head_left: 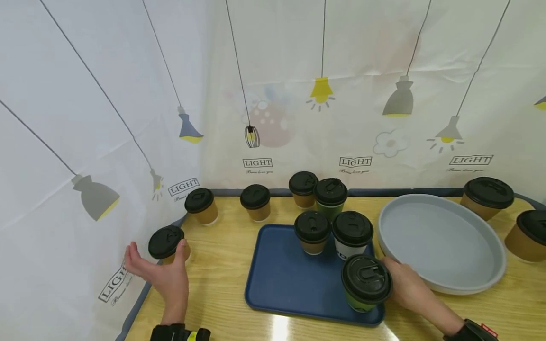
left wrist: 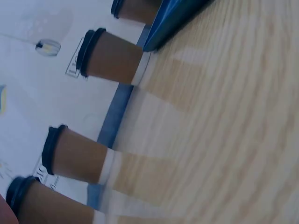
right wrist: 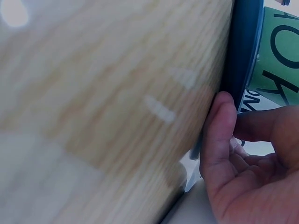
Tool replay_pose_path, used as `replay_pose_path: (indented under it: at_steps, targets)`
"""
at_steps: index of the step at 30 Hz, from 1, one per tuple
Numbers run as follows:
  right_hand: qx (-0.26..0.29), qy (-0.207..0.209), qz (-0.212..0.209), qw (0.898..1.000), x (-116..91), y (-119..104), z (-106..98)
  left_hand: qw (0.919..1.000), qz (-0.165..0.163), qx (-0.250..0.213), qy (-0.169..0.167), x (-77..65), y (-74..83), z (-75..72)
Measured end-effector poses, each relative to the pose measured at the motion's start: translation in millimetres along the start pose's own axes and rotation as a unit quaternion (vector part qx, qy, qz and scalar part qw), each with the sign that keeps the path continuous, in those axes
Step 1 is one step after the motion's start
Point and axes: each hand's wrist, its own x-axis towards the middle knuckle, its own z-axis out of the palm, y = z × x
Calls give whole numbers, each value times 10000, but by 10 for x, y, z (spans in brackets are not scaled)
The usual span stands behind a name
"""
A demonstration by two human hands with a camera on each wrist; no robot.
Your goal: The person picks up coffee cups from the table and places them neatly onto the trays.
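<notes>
My left hand (head_left: 164,274), thumb and fingers spread apart, is beside the leftmost brown paper cup (head_left: 186,252) with a black lid; whether it touches the cup cannot be told. In the left wrist view only a sliver of that hand (left wrist: 5,213) shows, by a brown cup (left wrist: 56,203). My right hand (head_left: 407,286) pinches the right rim of a blue tray (head_left: 286,284), its thumb and a finger (right wrist: 218,119) on either side of the edge. Upright on the tray are a green lidded cup (head_left: 366,284), a white one (head_left: 351,237) and a brown one (head_left: 313,233).
Behind the tray stand another green cup (head_left: 330,199) and brown cups (head_left: 304,189), (head_left: 256,203), (head_left: 202,207). A round grey tray (head_left: 441,241) lies right of my right hand. Two more brown cups (head_left: 487,199), (head_left: 529,237) stand beyond it. A printed curtain (head_left: 290,61) borders the wooden table.
</notes>
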Motion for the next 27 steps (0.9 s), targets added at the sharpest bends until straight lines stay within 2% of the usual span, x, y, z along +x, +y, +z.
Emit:
replay_pose_path:
  at_steps: [4,7,11,14,18,21,24,27]
  targets:
    - [-9,-5,12,10000,1,-8,9,9973,-713,167,-96,-6,-106,-10]
    - [10,-67,57,10000,7,-18,6,9900,-1385,53,-269,-5,-156,-4]
    - [29,-133,91,9999,11,-23,2,9722,-2237,-321,-605,23,-219,21]
    - [26,-165,118,9998,12,-23,1,9579,-2680,-600,-832,56,-279,42]
    - [59,-213,167,9996,18,-23,-6,9448,-2986,-856,-1045,71,-364,55]
    - [96,-283,214,9993,21,-22,-15,9389,-3083,-1042,-1121,57,-408,61]
    - [116,-323,249,9991,16,-21,-22,9379,-3065,-1107,-1192,51,-438,78]
    - [118,-291,213,9993,7,-14,-20,9414,-2941,-1086,-1248,64,-476,117]
